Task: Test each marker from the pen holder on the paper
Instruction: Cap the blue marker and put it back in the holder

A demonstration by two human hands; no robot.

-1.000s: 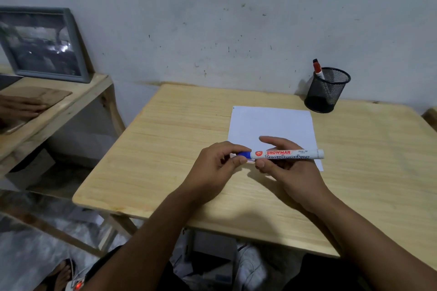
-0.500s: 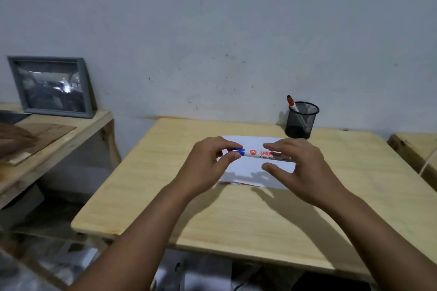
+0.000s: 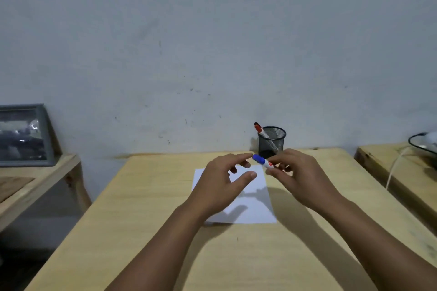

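My right hand (image 3: 296, 176) holds a white marker with a blue cap (image 3: 262, 161) above the far edge of the white paper (image 3: 255, 208), cap end pointing left and away. My left hand (image 3: 224, 182) hovers over the paper just left of the cap, fingers spread, not touching the marker. A black mesh pen holder (image 3: 272, 142) stands by the wall behind my hands, with a red-capped marker (image 3: 259, 129) leaning out of it. The paper lies flat on the wooden table (image 3: 132, 220).
A grey picture frame (image 3: 23, 136) leans on the wall on a lower wooden shelf (image 3: 35, 184) to the left. Another wooden surface (image 3: 402, 172) at the right carries a black cable and a white cord.
My left hand has let go of the blue cap and opened. My right hand has lifted the marker up and to the right. The camera has tilted up, showing more wall.
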